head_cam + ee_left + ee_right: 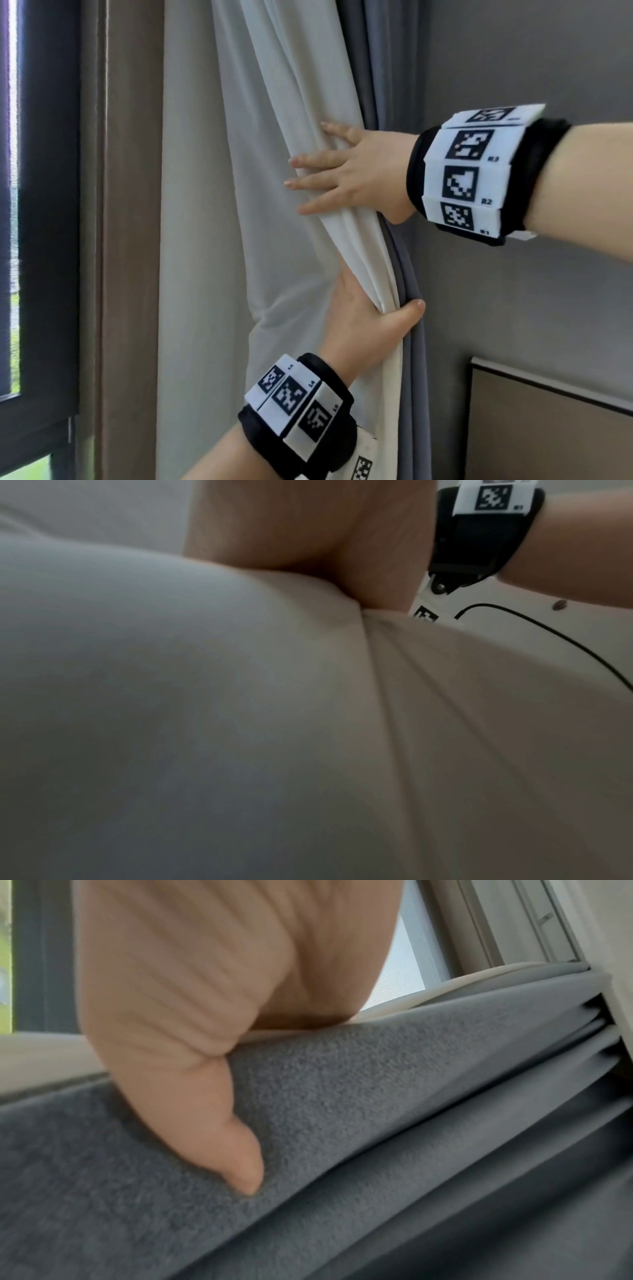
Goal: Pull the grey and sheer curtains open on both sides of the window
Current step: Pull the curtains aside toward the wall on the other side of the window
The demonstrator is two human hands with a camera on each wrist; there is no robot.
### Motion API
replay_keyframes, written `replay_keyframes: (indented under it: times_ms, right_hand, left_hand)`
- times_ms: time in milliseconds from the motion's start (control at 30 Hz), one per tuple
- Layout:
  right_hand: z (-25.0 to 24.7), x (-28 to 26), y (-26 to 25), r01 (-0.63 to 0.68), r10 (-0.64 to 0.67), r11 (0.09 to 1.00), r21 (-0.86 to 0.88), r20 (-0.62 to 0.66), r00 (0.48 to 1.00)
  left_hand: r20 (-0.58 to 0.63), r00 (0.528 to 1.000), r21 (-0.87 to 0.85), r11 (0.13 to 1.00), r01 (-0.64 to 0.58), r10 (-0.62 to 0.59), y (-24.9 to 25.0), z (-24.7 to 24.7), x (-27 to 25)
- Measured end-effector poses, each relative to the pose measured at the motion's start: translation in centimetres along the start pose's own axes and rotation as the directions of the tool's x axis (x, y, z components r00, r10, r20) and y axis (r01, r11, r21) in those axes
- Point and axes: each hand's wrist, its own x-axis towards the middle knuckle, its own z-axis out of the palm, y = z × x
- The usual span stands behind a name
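Observation:
The curtains are bunched at the window's right side. A pale sheer curtain (205,205) hangs to the left of a white fold (308,85) and the grey curtain (412,359). My right hand (342,171) lies across the bundle, fingers straight over the white fold. In the right wrist view its thumb (212,1123) presses the grey curtain (377,1096) from the other side, so the bundle is pinched. Lower down, my left hand (370,318) grips the same bundle, thumb on the grey edge and fingers hidden behind the white fabric (240,723).
The dark-framed window (13,240) is at the far left, with a brown frame strip (126,240) beside it. A grey wall (513,308) stands right of the curtains. A brown panel (548,428) sits at the lower right.

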Motion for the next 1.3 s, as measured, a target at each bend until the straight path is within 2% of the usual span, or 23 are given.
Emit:
replay_keyframes:
  times_ms: [133,233,300,333,367,400,467,500,567,633,667,767,933,1000,1133,1300]
  right_hand:
    - [2.4,0.0,0.2,-0.009,0.007,0.998,0.064,0.033,0.999]
    - [4.5,-0.4,0.6,-0.049,0.042,0.990,0.135,0.052,0.998]
    - [6.2,-0.5,0.7,-0.068,0.061,0.983,0.171,0.044,0.997]
    - [7.0,-0.5,0.8,-0.075,0.069,0.979,0.188,0.035,0.997]
    - [7.8,-0.4,0.8,-0.081,0.078,0.976,0.203,0.025,0.997]
    - [8.6,-0.3,0.7,-0.086,0.084,0.973,0.215,0.018,0.996]
    - [10.0,0.0,0.6,-0.089,0.090,0.969,0.230,0.009,0.996]
    - [10.6,0.3,0.5,-0.091,0.093,0.968,0.232,0.002,0.996]
    - [11.6,0.8,0.3,-0.095,0.100,0.966,0.240,-0.010,0.995]
    - [12.3,1.6,0.0,-0.098,0.106,0.964,0.248,-0.019,0.994]
    - [12.5,1.9,-0.1,-0.101,0.110,0.962,0.253,-0.022,0.994]
    - [13.0,3.3,-0.4,-0.112,0.125,0.953,0.283,-0.030,0.992]
    - [13.1,6.3,-1.2,-0.126,0.162,0.941,0.315,-0.089,0.983]
    - [13.2,7.5,-1.5,-0.118,0.168,0.937,0.329,-0.128,0.977]
    - [12.6,9.4,-2.0,-0.073,0.143,0.945,0.318,-0.201,0.969]
    - [12.4,10.7,-2.6,-0.055,0.096,0.984,0.172,-0.243,0.965]
  left_hand:
    - [0.033,0.997,-0.071,0.994,0.078,-0.076,-0.1,1.8,0.6]
    - [0.143,0.985,-0.127,0.985,0.119,-0.101,-0.9,1.4,0.9]
    - [0.184,0.971,-0.080,0.982,0.171,-0.155,-1.5,0.3,0.9]
    - [0.159,0.972,-0.009,0.984,0.179,-0.175,-1.8,-0.5,0.6]
    - [0.077,0.981,0.079,0.981,0.175,-0.181,-2.3,-1.4,0.5]
    - [-0.059,0.984,0.146,0.974,0.174,-0.167,-2.9,-2.6,0.5]
    - [-0.341,0.933,0.192,0.963,0.189,-0.115,-4.2,-5.3,0.8]
    - [-0.426,0.896,0.188,0.957,0.221,-0.123,-5.1,-6.6,1.1]
    - [-0.456,0.852,0.171,0.914,0.368,-0.257,-6.9,-8.7,2.1]
    - [-0.373,0.837,0.139,0.867,0.478,-0.401,-8.9,-9.5,2.9]
    - [-0.300,0.850,0.108,0.870,0.482,-0.434,-9.7,-9.5,3.0]
    - [-0.052,0.923,0.007,0.924,0.383,-0.382,-11.0,-8.6,3.2]
    - [0.178,0.918,0.013,0.934,0.358,-0.354,-11.8,-5.6,4.2]
    - [0.220,0.923,0.003,0.947,0.323,-0.315,-11.9,-4.3,5.0]
    - [0.209,0.933,0.027,0.956,0.293,-0.292,-12.6,-2.2,6.4]
    - [0.201,0.938,0.030,0.959,0.282,-0.283,-14.2,-0.2,8.1]
